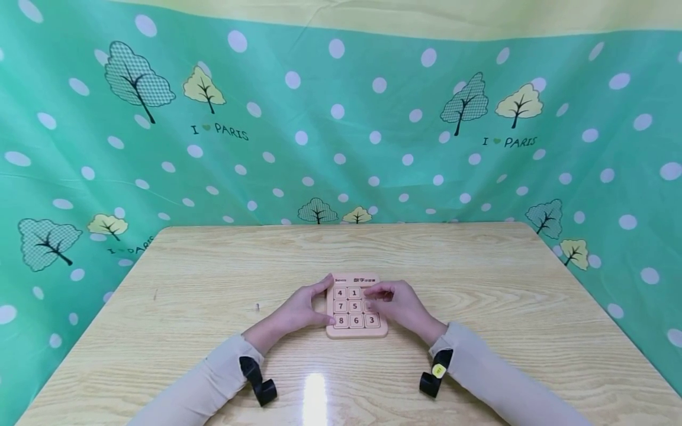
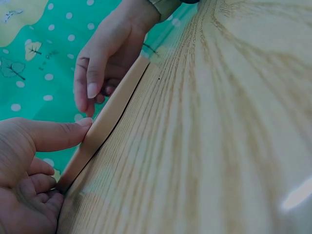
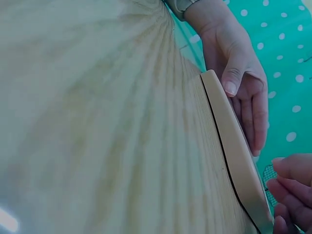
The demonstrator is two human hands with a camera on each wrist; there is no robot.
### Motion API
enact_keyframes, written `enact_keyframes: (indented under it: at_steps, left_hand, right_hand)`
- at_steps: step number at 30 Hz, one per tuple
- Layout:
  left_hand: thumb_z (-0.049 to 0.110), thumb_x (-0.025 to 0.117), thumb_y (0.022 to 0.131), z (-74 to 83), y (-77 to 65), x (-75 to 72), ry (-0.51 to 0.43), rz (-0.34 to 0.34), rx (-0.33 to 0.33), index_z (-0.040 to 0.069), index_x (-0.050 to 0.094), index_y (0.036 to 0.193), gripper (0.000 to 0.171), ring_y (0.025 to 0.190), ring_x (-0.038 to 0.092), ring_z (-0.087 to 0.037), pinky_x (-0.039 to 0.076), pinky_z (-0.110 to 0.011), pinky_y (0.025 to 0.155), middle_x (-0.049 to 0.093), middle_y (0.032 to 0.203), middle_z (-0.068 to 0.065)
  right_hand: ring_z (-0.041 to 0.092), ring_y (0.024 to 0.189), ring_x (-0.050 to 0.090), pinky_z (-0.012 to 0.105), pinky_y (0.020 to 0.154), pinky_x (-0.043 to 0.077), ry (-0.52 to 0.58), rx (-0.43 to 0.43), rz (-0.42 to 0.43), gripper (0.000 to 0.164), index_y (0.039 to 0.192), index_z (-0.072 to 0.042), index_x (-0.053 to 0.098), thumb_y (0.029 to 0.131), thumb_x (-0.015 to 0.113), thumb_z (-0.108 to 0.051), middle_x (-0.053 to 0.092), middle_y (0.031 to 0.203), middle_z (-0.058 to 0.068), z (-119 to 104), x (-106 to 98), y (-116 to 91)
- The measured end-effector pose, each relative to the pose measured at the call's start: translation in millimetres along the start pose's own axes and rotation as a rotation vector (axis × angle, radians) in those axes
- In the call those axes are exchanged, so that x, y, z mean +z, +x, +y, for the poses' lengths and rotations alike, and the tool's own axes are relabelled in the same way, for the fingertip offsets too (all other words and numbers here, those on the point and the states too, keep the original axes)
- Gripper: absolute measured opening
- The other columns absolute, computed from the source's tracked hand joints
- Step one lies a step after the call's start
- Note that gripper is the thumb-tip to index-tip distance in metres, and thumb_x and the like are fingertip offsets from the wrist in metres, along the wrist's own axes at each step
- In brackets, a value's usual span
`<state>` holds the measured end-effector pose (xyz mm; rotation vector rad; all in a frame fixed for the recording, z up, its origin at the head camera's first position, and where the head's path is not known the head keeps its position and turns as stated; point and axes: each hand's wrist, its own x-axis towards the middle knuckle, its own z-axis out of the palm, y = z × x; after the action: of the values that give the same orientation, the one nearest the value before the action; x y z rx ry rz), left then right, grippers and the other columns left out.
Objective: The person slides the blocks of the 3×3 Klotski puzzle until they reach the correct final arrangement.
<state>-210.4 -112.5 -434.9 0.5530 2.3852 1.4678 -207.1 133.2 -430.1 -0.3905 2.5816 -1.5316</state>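
A pale wooden sliding number puzzle (image 1: 356,333) lies flat on the table, its tiles facing up. My left hand (image 1: 301,306) holds its left side, thumb at the lower left corner and fingers at the upper left. In the left wrist view, that thumb (image 2: 63,135) lies against the board's edge (image 2: 109,109). Over the right-hand column is my right hand (image 1: 401,305), its thumb and index fingertips close over the tiles and the other fingers loosely bent. The numbers 4, 1, 7, 5, 8, 6 and 3 show; the right hand covers the column's upper part.
The wood-grain table (image 1: 213,266) extends around the puzzle on every side. A green dotted curtain (image 1: 341,177) hangs behind the table and along both sides. Black straps with cameras (image 1: 258,378) sit on both sleeved wrists.
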Motion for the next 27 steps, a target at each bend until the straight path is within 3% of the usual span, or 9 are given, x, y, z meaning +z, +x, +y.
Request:
enact_keyframes:
  at_steps: [4, 11, 22, 27]
  left_hand:
    - [0.007, 0.080, 0.069, -0.6, -0.1, 0.4, -0.008, -0.001, -0.002, 0.000, 0.028, 0.145, 0.093, 0.142, 0.017, -0.025, 0.012, -0.040, 0.116, 0.023, 0.153, -0.010]
    - [0.009, 0.081, 0.069, 1.0, -1.4, -0.6, -0.002, -0.002, -0.004, 0.001, 0.028, 0.145, 0.093, 0.142, 0.018, -0.025, 0.013, -0.040, 0.116, 0.023, 0.153, -0.009]
    - [0.011, 0.081, 0.069, -1.1, -1.2, -1.6, -0.004, 0.001, -0.006, 0.002, 0.028, 0.146, 0.093, 0.142, 0.017, -0.025, 0.012, -0.041, 0.116, 0.023, 0.153, -0.009]
    - [0.011, 0.081, 0.070, -2.1, -1.2, -1.4, -0.004, -0.007, 0.000, 0.002, 0.028, 0.146, 0.093, 0.142, 0.017, -0.025, 0.012, -0.041, 0.116, 0.023, 0.154, -0.008]
  right_hand:
    - [0.015, 0.076, 0.056, 0.021, 0.063, 0.046, 0.052, 0.000, 0.004, 0.022, 0.099, -0.007, 0.072, 0.077, 0.074, -0.010, 0.069, 0.093, 0.005, -1.3, 5.8, 7.9]
    - [0.017, 0.102, 0.061, 0.030, 0.090, 0.048, 0.082, -0.009, 0.006, 0.025, 0.103, -0.007, 0.071, 0.078, 0.074, -0.010, 0.069, 0.108, 0.005, -1.9, 15.6, 18.2]
    - [0.021, 0.106, 0.055, 0.041, 0.097, 0.040, 0.051, -0.054, 0.071, 0.027, 0.102, -0.010, 0.072, 0.075, 0.076, -0.009, 0.068, 0.105, 0.002, -1.7, 27.6, 21.3]
    - [0.017, 0.100, 0.049, 0.035, 0.089, 0.040, 0.032, -0.044, 0.105, 0.025, 0.099, -0.014, 0.074, 0.075, 0.077, -0.010, 0.067, 0.101, -0.003, -1.8, 31.5, 21.4]
